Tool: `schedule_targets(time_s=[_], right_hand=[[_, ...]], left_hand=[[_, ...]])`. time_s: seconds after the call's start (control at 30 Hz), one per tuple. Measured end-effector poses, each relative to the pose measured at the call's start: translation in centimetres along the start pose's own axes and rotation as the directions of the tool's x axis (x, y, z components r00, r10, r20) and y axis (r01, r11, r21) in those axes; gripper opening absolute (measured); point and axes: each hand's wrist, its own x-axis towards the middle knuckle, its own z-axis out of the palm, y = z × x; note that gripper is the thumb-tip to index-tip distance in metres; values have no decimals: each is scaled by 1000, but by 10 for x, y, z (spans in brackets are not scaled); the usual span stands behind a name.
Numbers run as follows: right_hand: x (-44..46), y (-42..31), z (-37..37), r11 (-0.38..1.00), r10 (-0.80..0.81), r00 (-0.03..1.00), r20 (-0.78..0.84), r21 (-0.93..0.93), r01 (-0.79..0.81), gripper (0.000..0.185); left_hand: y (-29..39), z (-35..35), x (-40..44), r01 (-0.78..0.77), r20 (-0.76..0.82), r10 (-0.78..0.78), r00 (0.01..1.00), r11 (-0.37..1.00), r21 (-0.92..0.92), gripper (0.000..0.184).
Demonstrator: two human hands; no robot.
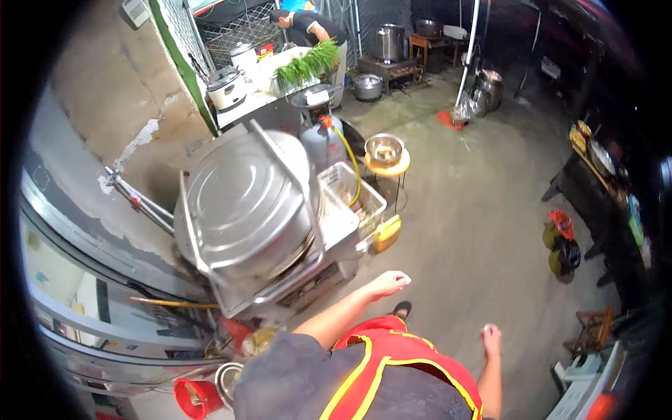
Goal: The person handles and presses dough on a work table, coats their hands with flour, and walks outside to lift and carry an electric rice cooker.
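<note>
My left hand (389,283) hangs out in front of me over the concrete floor, its fingers curled together and whitish at the tips. No object shows in it. It is nearest to a yellow jug (386,234) on the floor and the big metal steamer (245,203), and touches neither. Lower right, my right hand (492,339) is held over the floor with loosely curled fingers, pale at the tips, and nothing visible in it. Between my arms is my red apron (392,336) with yellow trim.
A gas cylinder (322,143), a white crate (367,203) and a stool with a metal bowl (383,150) stand ahead. Another person (311,28) bends behind a table with green vegetables (308,61). Bags (562,241) lie right; a red bucket (192,399) is lower left.
</note>
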Motion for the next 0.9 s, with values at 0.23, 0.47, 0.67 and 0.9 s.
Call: schedule_targets(time_s=[0.23,0.47,0.67,0.9], right_hand=[[123,97,-59,793,475,854,212,-523,-312,31],[356,49,-60,798,568,776,275,-414,-438,25],[623,14,-85,873,482,821,305,-248,-420,24],[907,-212,-31,987,90,951,295,98,-124,18]], left_hand=[[156,-26,187,-124,2,124,992,989,77,34],[225,-74,365,-32,-198,53,979,994,108,35],[257,-102,491,153,-285,-152,946,988,-21,38],[289,-161,594,15,-555,-147,819,972,-234,29]])
